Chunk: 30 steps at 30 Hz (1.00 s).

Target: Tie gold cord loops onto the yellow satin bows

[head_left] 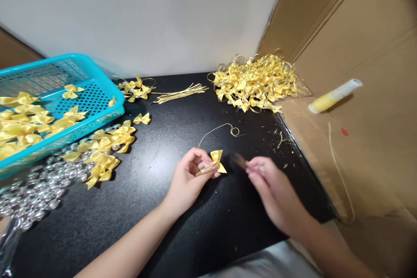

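In the middle of the black table, my left hand [190, 178] pinches a yellow satin ribbon bow [216, 155] between thumb and fingers. A short length of gold cord [204, 170] lies along the thumb at the bow's centre. From behind this hand a thin gold thread [215, 129] runs out over the table and ends in a small loop. My right hand [273, 193], apart from the bow and to its right, has its thumb and forefinger pressed together. A brownish streak at their tips is too blurred by motion to name.
A turquoise basket [97, 74] of yellow bows stands at the left. Silver beads [42, 195] and loose bows [104, 163] lie beside it. At the back are gold cord strips [182, 93] and a heaped pile of bows [254, 82]. Cardboard [368, 152] borders the right, bearing a yellow-white tube [335, 95].
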### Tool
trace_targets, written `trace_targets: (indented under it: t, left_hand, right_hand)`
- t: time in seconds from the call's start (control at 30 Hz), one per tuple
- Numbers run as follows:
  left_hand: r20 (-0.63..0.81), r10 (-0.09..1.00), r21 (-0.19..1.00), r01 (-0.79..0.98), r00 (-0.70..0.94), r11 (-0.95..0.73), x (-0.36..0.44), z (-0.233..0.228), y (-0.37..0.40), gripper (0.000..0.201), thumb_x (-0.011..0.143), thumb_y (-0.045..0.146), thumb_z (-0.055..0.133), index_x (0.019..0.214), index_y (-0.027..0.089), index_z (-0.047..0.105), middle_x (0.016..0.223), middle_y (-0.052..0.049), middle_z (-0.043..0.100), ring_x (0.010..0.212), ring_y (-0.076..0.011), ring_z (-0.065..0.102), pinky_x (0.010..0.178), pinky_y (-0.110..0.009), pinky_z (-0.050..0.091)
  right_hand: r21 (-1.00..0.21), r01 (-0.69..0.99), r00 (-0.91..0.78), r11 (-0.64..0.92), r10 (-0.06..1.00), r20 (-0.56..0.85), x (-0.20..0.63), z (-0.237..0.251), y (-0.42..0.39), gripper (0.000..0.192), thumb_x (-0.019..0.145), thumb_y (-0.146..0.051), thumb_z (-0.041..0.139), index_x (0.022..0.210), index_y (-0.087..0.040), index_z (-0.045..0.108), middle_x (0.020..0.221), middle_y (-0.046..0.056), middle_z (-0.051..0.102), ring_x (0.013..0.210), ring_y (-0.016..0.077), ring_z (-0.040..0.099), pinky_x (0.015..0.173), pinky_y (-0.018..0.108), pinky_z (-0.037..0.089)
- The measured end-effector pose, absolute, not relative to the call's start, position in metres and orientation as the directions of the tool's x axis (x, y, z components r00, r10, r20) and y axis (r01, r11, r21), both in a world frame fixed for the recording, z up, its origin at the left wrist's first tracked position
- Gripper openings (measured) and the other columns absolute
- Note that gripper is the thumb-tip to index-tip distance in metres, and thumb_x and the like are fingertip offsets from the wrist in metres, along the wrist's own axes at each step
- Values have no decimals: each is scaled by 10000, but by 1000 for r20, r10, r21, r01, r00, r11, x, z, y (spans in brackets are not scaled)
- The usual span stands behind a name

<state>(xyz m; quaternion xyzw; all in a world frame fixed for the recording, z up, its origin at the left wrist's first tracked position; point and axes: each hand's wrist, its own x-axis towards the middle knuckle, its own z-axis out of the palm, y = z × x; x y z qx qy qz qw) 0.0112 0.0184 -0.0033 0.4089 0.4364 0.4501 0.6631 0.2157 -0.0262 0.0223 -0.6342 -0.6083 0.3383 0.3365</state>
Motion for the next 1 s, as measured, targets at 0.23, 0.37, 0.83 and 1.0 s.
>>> trace_targets:
  t: [0.23,0.37,0.83,1.0]
  left_hand:
    - [-157,967,934,-290,199,211,13,-4,16,227,727,139,771,741,179,548,673,44,648,609,-71,647,630,-171,546]
    - [-145,970,936,-291,195,199,13,-6,16,225,738,115,760,720,175,543,675,48,642,618,-58,630,629,-148,527]
    - [-138,970,955,-234,198,183,11,-10,15,246,765,182,764,734,178,520,686,42,620,627,-74,604,619,-166,487]
    - [-173,968,958,-195,181,208,12,-8,16,261,755,200,770,715,173,514,656,52,581,606,-68,565,610,-165,468]
  right_hand:
    - [-856,515,-30,40,999,29,181,-1,-39,108,953,-233,458,1041,-219,519,931,67,705,851,187,709,735,272,569]
    - [-851,522,-39,61,998,48,181,-2,-37,102,960,-224,442,1033,-221,514,924,65,708,860,185,715,727,263,567]
    - [-820,569,-26,57,998,52,180,-4,-34,111,951,-239,480,1050,-214,523,935,63,723,837,181,726,738,262,569]
    - [-821,562,-33,98,995,97,181,-6,-33,97,962,-228,458,1034,-219,523,909,41,721,845,162,728,734,237,565]
